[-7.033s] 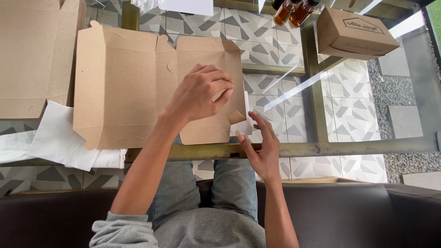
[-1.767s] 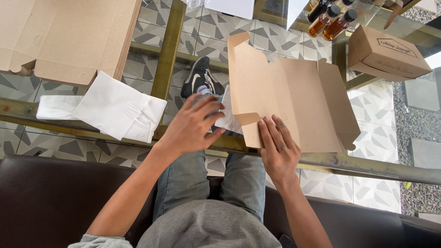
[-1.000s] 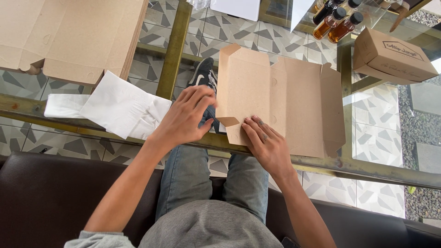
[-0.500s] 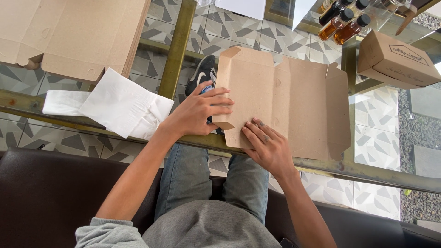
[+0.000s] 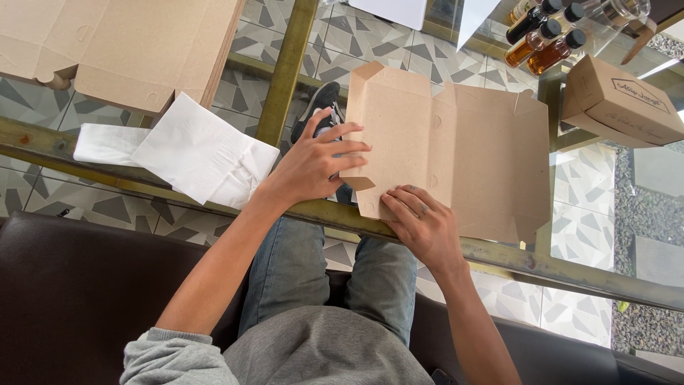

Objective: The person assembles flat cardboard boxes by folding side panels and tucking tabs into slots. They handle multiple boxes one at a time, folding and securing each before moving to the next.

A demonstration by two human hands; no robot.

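A flat, unfolded brown cardboard box blank (image 5: 463, 153) lies on the glass table in front of me. My left hand (image 5: 313, 167) rests at its left edge, fingers spread and touching the left panel near a small side flap. My right hand (image 5: 420, 224) presses flat on the blank's near lower corner by the table's front edge. Neither hand grips anything.
White paper sheets (image 5: 192, 153) lie to the left. A stack of flat cardboard blanks (image 5: 135, 43) sits at the far left. A closed brown box (image 5: 620, 100) and several small amber bottles (image 5: 541, 36) stand at the far right. The brass table frame (image 5: 285, 71) runs underneath.
The cardboard blank was turned and laid flat in front of me. My left hand slid to its left edge and my right hand settled on its near corner.
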